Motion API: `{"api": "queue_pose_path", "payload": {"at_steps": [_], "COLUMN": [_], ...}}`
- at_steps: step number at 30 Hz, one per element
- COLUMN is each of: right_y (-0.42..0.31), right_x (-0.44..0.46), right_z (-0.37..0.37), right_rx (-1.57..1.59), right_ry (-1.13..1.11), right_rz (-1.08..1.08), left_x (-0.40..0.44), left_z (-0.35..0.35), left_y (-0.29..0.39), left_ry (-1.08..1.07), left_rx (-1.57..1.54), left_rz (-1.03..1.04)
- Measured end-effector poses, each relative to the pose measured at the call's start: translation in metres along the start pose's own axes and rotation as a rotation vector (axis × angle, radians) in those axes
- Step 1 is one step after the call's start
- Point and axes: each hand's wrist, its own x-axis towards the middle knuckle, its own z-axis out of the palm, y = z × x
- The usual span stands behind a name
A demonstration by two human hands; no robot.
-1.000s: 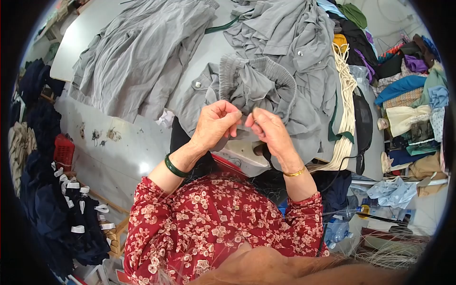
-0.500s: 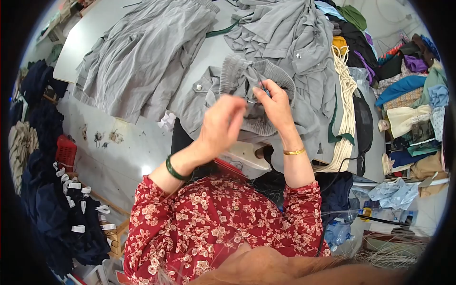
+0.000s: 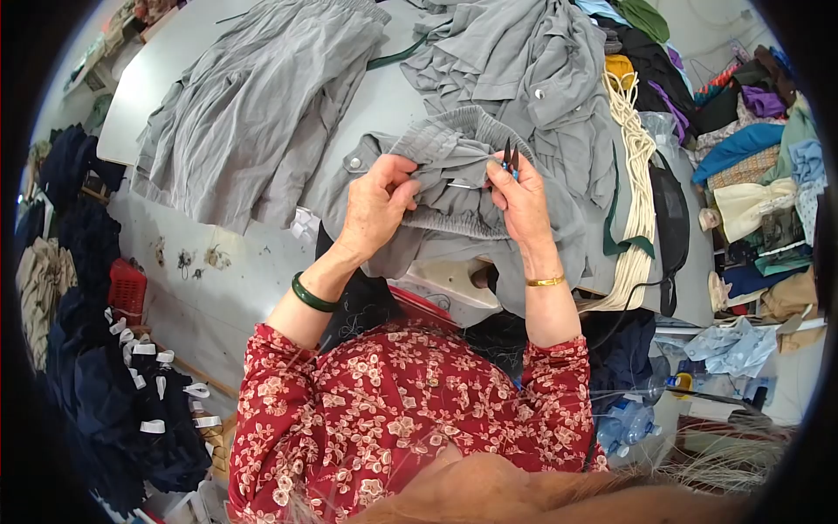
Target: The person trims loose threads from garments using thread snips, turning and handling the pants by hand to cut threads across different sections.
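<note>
Nearest me, my left hand (image 3: 371,210) pinches the grey garment (image 3: 559,231) by its gathered waistband (image 3: 454,223), seemingly to spread it above the counter (image 3: 388,92). My right hand (image 3: 525,208) grips small snips (image 3: 507,155), blades pointing away, probably sparing the cloth. Beside the garment, pale cords (image 3: 642,196) lie bundled, likely against tangling; farther off, more grey clothes (image 3: 253,109) are spread out.

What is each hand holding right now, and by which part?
The right hand holds small snips low, near the handles, dark blades pointing away from the body. The left hand grasps the gray garment at its gathered band's left side.
</note>
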Motion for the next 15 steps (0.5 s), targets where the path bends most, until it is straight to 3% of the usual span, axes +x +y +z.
{"api": "queue_pose_path", "payload": {"at_steps": [1,7,9,10,13,15], "right_y": [0.000,-0.012,-0.027,-0.034,-0.063,-0.076], "right_x": [0.000,0.001,0.003,0.004,0.008,0.013], "right_z": [0.001,0.004,0.009,0.012,0.020,0.019], "right_rx": [-0.001,-0.029,-0.064,-0.077,-0.112,-0.216], "right_ry": [-0.001,-0.006,-0.021,-0.010,0.088,0.122], "right_rz": [-0.007,-0.061,-0.123,-0.165,-0.274,-0.279], "left_x": [0.000,0.000,0.000,0.001,-0.007,-0.017], "left_z": [-0.002,-0.006,-0.008,-0.010,-0.025,-0.035], "left_y": [0.000,-0.004,-0.002,0.002,0.042,0.041], "left_ry": [-0.009,0.029,-0.001,-0.017,-0.337,-0.431], "left_rx": [-0.022,0.744,0.713,0.697,0.081,-0.242], "left_rz": [-0.019,0.422,0.454,0.470,-0.029,-0.026]}}
